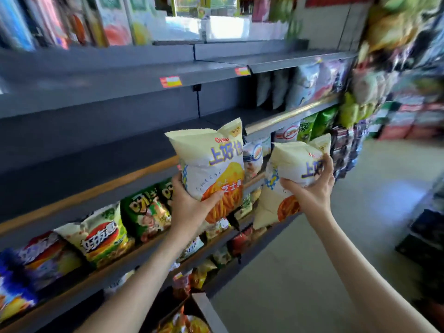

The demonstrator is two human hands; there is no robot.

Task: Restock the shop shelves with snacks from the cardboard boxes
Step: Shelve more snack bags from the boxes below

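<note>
My left hand (pixel 192 207) grips the lower part of a pale yellow cheese snack bag (pixel 211 162), held upright in front of a dark grey shelf (pixel 120 150) whose left stretch is bare. My right hand (pixel 312 188) grips a second, matching yellow bag (pixel 288 169), tilted, just right of the first. Both bags hang in the air at the height of that shelf's front rail. At the bottom edge, a corner of a cardboard box (pixel 204 308) shows with more snack packs inside.
The shelf below holds a row of green and mixed snack bags (pixel 144 212). More bags fill the shelves further right (pixel 307 85). Cartons stand on the top shelf (pixel 115 22). A grey floor aisle (pixel 336 272) runs on the right, with dark crates (pixel 422 236) beside it.
</note>
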